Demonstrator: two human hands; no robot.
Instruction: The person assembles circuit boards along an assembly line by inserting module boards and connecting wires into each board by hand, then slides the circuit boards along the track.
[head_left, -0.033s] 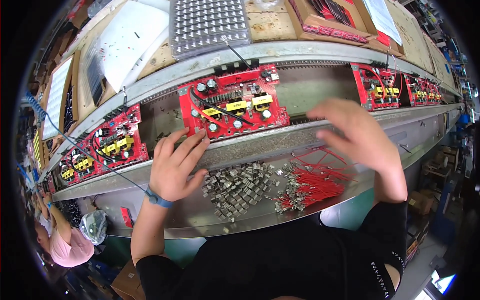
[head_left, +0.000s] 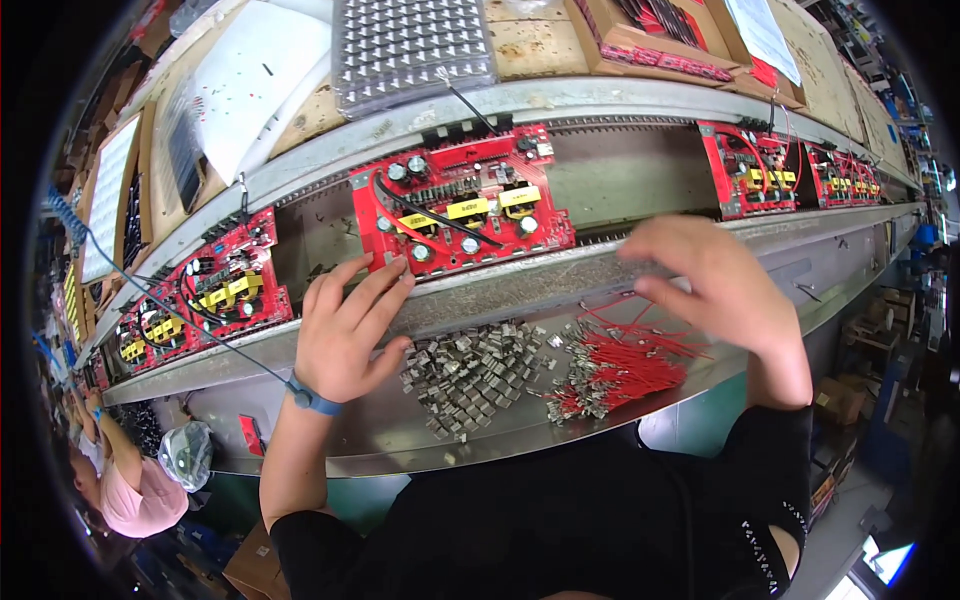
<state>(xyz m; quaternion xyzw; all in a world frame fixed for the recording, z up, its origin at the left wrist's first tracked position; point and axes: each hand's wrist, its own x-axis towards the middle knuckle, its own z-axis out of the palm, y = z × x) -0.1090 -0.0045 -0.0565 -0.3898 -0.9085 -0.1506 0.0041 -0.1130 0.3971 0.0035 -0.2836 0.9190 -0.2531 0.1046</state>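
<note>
My left hand [head_left: 350, 330] rests on the front rail, its fingers spread and their tips at the near left edge of a red circuit board [head_left: 455, 200]. That board carries yellow-wrapped transformers, round capacitors and black and red wires. To its right, my right hand [head_left: 705, 280] hangs over the rail with its thumb apart from its curled fingers. Nothing shows between them, though the fingertips are somewhat blurred. Below that hand lies a heap of short red wires [head_left: 635, 360] with metal ends. Beside it, nearer my left hand, is a pile of small metal clips [head_left: 470, 380].
More red boards [head_left: 230, 280] sit along the track on the left, and others [head_left: 755, 170] on the right. Behind the track stand a plastic tray of small parts [head_left: 415, 55] and a cardboard box [head_left: 650, 60]. A blue coiled cord [head_left: 150, 290] runs to my left wristband.
My right hand has come slightly down, nearer the red wires. The left hand keeps its place at the board's edge, and the whole view has shifted a little.
</note>
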